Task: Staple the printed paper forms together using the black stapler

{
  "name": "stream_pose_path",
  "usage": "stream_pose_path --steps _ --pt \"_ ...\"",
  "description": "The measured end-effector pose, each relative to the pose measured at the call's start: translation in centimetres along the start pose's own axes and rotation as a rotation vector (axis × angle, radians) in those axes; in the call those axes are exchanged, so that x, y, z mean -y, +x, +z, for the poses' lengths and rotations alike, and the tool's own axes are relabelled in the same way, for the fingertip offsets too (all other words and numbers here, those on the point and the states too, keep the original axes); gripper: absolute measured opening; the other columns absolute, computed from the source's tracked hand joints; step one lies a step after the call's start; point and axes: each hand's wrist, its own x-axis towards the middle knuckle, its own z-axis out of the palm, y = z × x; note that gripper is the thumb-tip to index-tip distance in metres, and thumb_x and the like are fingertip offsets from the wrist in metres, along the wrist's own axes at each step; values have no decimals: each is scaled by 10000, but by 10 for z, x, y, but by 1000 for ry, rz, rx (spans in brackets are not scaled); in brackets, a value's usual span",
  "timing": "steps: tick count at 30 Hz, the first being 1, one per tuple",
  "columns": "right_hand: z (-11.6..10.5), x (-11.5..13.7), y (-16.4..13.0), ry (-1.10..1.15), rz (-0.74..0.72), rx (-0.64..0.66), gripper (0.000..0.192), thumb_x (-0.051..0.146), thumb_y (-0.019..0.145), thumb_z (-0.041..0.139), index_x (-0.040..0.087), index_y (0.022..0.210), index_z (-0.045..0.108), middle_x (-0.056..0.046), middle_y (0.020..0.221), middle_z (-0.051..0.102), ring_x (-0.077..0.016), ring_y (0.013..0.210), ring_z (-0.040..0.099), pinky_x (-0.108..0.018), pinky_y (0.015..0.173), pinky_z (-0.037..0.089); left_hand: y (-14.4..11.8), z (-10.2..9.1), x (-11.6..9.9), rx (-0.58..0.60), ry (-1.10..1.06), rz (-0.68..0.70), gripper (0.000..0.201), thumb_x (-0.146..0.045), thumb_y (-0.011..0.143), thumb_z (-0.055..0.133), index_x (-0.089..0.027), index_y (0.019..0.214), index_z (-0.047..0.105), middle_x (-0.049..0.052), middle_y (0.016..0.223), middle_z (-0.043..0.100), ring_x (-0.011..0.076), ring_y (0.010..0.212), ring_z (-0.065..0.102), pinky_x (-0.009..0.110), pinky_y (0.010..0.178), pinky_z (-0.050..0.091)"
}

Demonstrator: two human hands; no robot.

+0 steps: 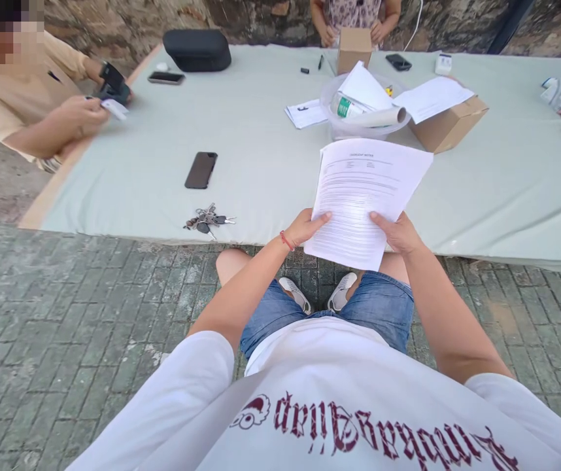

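Observation:
A stack of printed paper sheets point(363, 196) is held up over the table's near edge, its typed side facing me. My left hand point(307, 226) grips the stack's left edge, thumb on top and fingers hidden beneath. On the opposite edge, my right hand point(401, 232) pinches the sheets the same way. Just beyond the papers stands a clear plastic tub point(329, 98) with paper, a bottle and a paper roll in it. Beside it, a brown cardboard box point(450, 127) has a printed sheet point(435, 98) lying over it.
The cloth-covered table point(261, 144) bears keys point(210, 220), a dark phone point(201, 170), a black case point(197, 50) and a small carton point(354, 49). At the left, a person's hand point(84, 114) holds a white item. Other people's hands show at the far side and right.

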Motion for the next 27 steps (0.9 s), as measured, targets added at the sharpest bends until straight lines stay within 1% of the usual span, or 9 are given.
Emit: stream_pose_path --steps 3,5,8,9,11,14,17,22,27 --pt "2 -12 -26 22 179 37 547 625 787 823 258 1183 735 -90 1239 765 -372 1237 679 -572 1063 577 -33 5 22 -58 -279 -141 584 -583 776 828 -138 1148 762 163 1181 777 377 1269 655 554 1169 445" --pt "4 -31 -46 29 276 26 520 631 812 791 257 1170 737 -82 1195 780 -359 1167 715 -560 1028 590 -58 13 49 -75 -447 -305 545 -505 758 864 -150 1158 757 164 1228 765 376 1257 666 569 1170 446" --pt "8 -67 -75 4 358 -24 477 614 812 767 269 1140 732 -52 1155 793 -328 1136 730 -541 1030 578 -92 29 90 -132 -584 -586 449 -415 735 886 -117 1050 767 194 1177 775 393 1232 680 582 1160 454" --pt "8 -78 -83 -9 384 -37 462 609 805 763 267 1115 735 -47 1139 797 -324 1137 728 -543 1039 570 -101 34 101 -151 -613 -639 433 -400 733 886 -110 1031 766 201 1160 778 393 1229 683 577 1160 456" --pt "9 -95 -97 -25 430 -61 437 602 802 749 260 1074 738 -43 1120 800 -322 1139 726 -550 1058 555 -111 41 114 -172 -659 -663 426 -394 750 873 -110 1048 763 198 1163 778 378 1234 684 557 1166 455" --pt "9 -104 -107 -19 455 -93 425 602 808 740 260 1059 735 -43 1104 802 -315 1128 730 -552 1069 548 -114 43 116 -186 -684 -596 437 -433 783 852 -117 1071 760 186 1160 782 355 1223 694 533 1173 450" --pt "8 -101 -109 29 439 -89 447 607 798 758 267 1088 732 -40 1097 803 -306 1117 736 -546 1081 546 -107 38 109 -140 -662 -544 480 -495 800 838 -104 1067 758 194 1138 786 353 1195 708 533 1168 449" --pt "4 -91 -111 75 443 -61 444 627 783 787 282 1060 745 -37 1095 805 -321 1117 738 -556 1083 550 -96 36 105 -185 -617 -565 489 -536 810 823 -109 1039 754 183 1096 797 343 1158 726 534 1158 458" --pt "-3 -82 -121 68 361 -32 546 669 809 756 263 1174 729 -52 1163 790 -318 1191 707 -529 1057 563 -95 47 105 -123 -658 -552 550 -596 815 797 -111 1070 755 191 1125 790 343 1201 709 528 1170 452"
